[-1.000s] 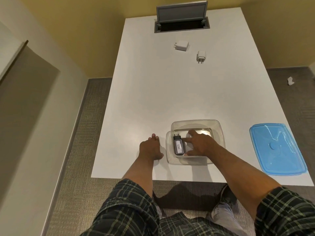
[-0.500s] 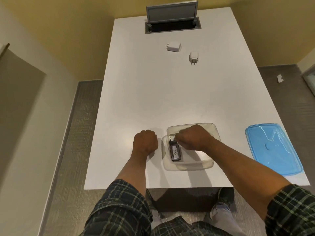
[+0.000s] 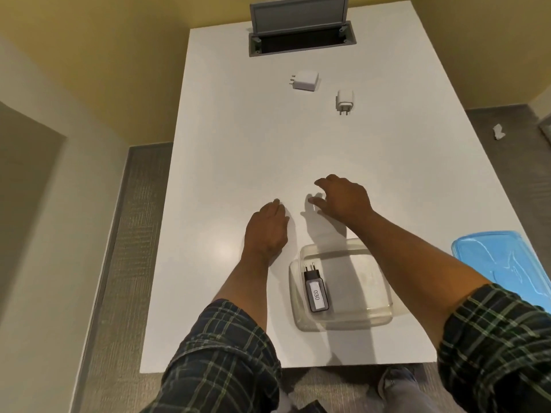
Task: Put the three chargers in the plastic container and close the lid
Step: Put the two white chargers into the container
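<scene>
A clear plastic container [image 3: 369, 311] stands near the front edge of the white table [image 3: 238, 162]. A black charger [image 3: 315, 290] with a white label lies inside it at the left. Two white chargers lie far back on the table: a larger white charger [image 3: 306, 80] and a smaller white charger [image 3: 345, 99] to its right. The blue lid [image 3: 507, 263] rests at the right edge. My right hand [image 3: 343, 199] is past the container, over bare table, fingers apart and holding nothing. My left hand [image 3: 265, 231] lies flat on the table left of the container.
A grey cable hatch [image 3: 301, 25] stands open at the table's far end. Yellow walls surround the far end. Carpet runs along both sides, with a white scrap [image 3: 498, 132] on the floor at the right.
My right hand has let go of the black charger, left the container and moved forward over the table. My left hand has opened flat and slid forward. The view has moved closer.
</scene>
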The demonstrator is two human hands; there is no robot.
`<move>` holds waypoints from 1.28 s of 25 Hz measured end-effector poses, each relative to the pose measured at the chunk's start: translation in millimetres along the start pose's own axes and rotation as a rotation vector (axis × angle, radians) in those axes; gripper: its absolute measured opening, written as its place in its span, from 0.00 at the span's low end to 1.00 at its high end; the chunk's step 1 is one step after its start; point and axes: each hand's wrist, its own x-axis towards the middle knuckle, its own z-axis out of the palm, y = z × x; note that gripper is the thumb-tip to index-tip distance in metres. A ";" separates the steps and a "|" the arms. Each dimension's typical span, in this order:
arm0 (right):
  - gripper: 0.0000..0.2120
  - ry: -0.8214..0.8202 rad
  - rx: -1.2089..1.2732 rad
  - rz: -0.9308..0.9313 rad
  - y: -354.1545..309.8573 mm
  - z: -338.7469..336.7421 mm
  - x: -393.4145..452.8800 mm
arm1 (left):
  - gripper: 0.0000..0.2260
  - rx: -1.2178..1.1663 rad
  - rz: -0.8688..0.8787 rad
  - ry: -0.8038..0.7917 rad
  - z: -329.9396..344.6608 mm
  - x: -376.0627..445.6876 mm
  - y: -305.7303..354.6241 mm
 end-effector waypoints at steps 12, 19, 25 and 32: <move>0.21 -0.116 0.003 0.078 10.5 11.5 110.4 | 0.27 -0.076 -0.052 0.087 36.6 77.1 -7.3; 0.24 -0.165 -0.151 0.044 13.5 17.2 161.8 | 0.26 -0.057 -0.088 0.180 33.3 125.5 -12.8; 0.17 -0.136 -0.285 -0.068 27.7 7.8 218.6 | 0.27 -0.060 -0.134 0.199 29.1 168.2 -17.0; 0.11 -0.105 -0.171 0.034 30.2 -10.1 273.7 | 0.27 -0.060 -0.158 0.225 21.7 204.5 -22.1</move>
